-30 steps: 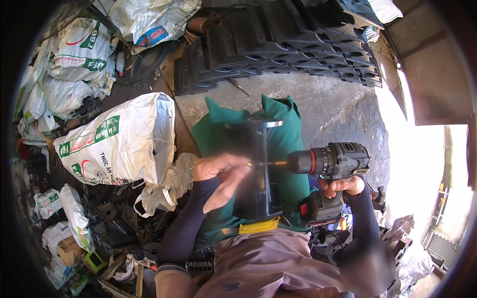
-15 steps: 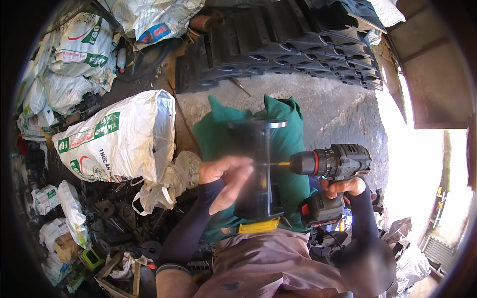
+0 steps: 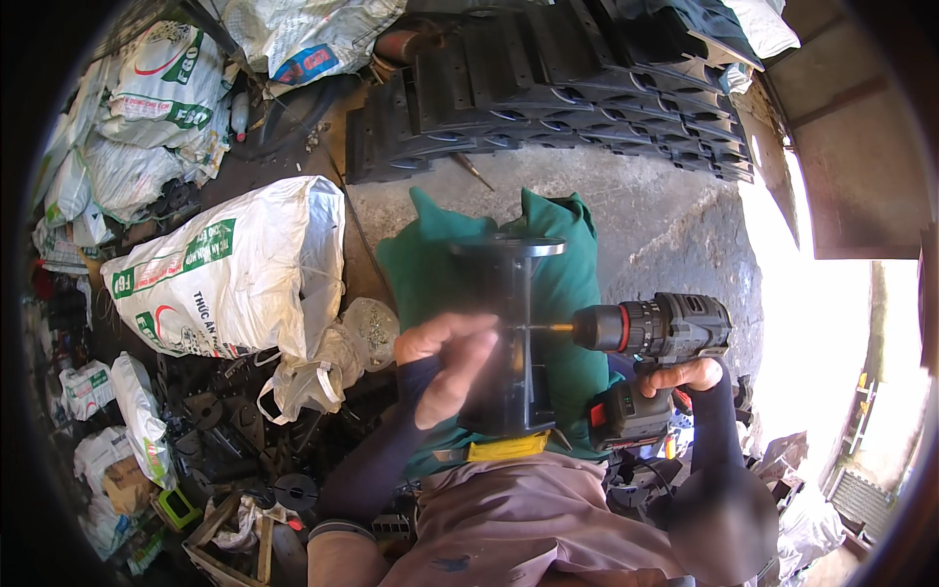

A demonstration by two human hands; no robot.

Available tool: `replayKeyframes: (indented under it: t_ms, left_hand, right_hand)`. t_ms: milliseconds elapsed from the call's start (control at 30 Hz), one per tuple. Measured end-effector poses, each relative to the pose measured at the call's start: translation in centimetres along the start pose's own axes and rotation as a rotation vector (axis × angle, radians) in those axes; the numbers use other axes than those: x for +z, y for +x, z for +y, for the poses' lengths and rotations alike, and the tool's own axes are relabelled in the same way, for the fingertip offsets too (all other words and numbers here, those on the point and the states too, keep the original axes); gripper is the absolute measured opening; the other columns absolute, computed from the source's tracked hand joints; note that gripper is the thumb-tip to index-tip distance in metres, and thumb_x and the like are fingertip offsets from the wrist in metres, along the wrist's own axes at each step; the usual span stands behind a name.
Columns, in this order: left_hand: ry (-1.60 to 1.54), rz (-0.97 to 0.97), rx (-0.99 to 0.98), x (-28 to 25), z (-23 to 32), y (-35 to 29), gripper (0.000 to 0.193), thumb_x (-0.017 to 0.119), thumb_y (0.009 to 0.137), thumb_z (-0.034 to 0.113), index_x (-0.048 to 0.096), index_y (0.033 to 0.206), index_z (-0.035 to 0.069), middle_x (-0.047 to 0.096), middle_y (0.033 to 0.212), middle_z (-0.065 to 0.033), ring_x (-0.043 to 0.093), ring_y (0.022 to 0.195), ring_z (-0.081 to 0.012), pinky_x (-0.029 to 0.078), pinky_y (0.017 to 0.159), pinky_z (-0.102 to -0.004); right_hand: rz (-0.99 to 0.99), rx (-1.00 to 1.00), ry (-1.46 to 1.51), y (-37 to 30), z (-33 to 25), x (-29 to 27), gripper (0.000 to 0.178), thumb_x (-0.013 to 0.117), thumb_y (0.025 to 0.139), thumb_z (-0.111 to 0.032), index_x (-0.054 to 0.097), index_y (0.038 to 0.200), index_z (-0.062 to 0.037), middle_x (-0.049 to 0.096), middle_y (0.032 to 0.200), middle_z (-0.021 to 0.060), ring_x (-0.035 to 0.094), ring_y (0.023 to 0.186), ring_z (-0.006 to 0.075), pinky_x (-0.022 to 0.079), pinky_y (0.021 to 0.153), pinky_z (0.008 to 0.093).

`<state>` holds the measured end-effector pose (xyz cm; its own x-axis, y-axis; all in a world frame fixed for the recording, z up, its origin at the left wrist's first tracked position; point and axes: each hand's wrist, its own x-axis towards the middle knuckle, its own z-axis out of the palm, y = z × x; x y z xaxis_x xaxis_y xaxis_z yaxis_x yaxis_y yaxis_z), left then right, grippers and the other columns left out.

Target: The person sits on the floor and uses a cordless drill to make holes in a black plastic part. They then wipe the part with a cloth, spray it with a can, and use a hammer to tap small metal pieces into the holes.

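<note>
A dark, shiny spool-shaped part [image 3: 509, 391] with a flange at each end rests lengthwise on the green cloth [image 3: 574, 284] over my lap. My left hand [image 3: 445, 357] grips its left side, the fingertips partly blurred. In my right hand [image 3: 685, 376] is a black cordless drill [image 3: 650, 327], held level by its handle, fingers wrapped round it. Its gold-coloured bit [image 3: 553, 328] points left, the tip meeting the right side of the spool-shaped part. At my waist, below that part, lies a yellow-handled tool [image 3: 509, 447].
Black moulded parts [image 3: 548, 88] stand stacked along the far side. A large white sack [image 3: 225, 269] lies to the left, beside clear plastic bags [image 3: 328, 367]. Dark loose parts and a wooden crate [image 3: 230, 548] fill the lower left. A pointed tool [image 3: 472, 171] lies on the concrete.
The drill has dropped slightly and shifted a little right, its bit still at the spool-shaped part. My left hand stays almost in place on that part.
</note>
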<state>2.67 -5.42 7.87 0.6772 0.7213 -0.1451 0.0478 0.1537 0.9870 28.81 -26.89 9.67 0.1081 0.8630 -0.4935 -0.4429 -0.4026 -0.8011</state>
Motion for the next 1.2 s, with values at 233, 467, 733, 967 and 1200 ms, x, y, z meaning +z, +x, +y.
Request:
replayKeyframes:
  t_ms: [233,467,733,967,1200]
  left_hand:
    - [-0.086,-0.110,-0.121,-1.1,0.7,1.3,0.009,0.074,0.086,0.004,0.070,0.094,0.005,0.062,0.076,0.0062,0.051,0.067,0.0001,0.038,0.062,-0.0178]
    - [0.071,-0.107,-0.107,-1.3,1.3,1.4,0.010,0.075,0.084,0.006,0.074,0.094,0.005,0.070,0.082,0.0016,0.059,0.072,-0.0027,0.047,0.066,-0.0198]
    - [0.058,-0.135,-0.074,-1.7,0.8,1.7,0.010,0.076,0.083,0.007,0.075,0.093,0.006,0.070,0.081,0.0020,0.059,0.072,-0.0026,0.045,0.065,-0.0197]
    - [0.168,-0.086,0.008,-1.3,1.1,1.1,0.009,0.074,0.083,0.007,0.074,0.091,0.005,0.070,0.076,0.0002,0.059,0.065,-0.0032,0.046,0.060,-0.0200]
    - [0.206,-0.069,0.001,-1.0,1.1,0.9,0.007,0.071,0.085,0.006,0.070,0.092,0.005,0.065,0.072,0.0022,0.055,0.061,-0.0008,0.042,0.058,-0.0180]
  right_hand:
    - [-0.100,-0.014,0.102,0.3,1.2,-1.0,0.064,0.078,0.065,0.002,0.054,0.125,0.0030,0.067,0.098,0.0160,0.066,0.075,0.0208,0.053,0.062,0.0308]
    - [-0.035,0.033,0.132,0.0,1.5,-0.8,0.070,0.079,0.068,0.001,0.049,0.131,0.0023,0.067,0.099,0.0183,0.066,0.073,0.0220,0.052,0.059,0.0312]
    - [-0.039,0.022,0.119,0.0,0.1,0.1,0.074,0.079,0.064,0.004,0.049,0.131,0.0036,0.067,0.102,0.0182,0.067,0.089,0.0252,0.055,0.070,0.0352]
    - [0.012,-0.021,0.102,-0.2,0.3,0.4,0.065,0.078,0.062,0.006,0.056,0.123,0.0054,0.069,0.099,0.0175,0.068,0.082,0.0248,0.055,0.068,0.0352]
    - [0.001,-0.078,0.113,0.2,1.3,0.5,0.056,0.080,0.069,-0.008,0.057,0.118,0.0067,0.068,0.089,0.0171,0.062,0.059,0.0186,0.051,0.054,0.0303]
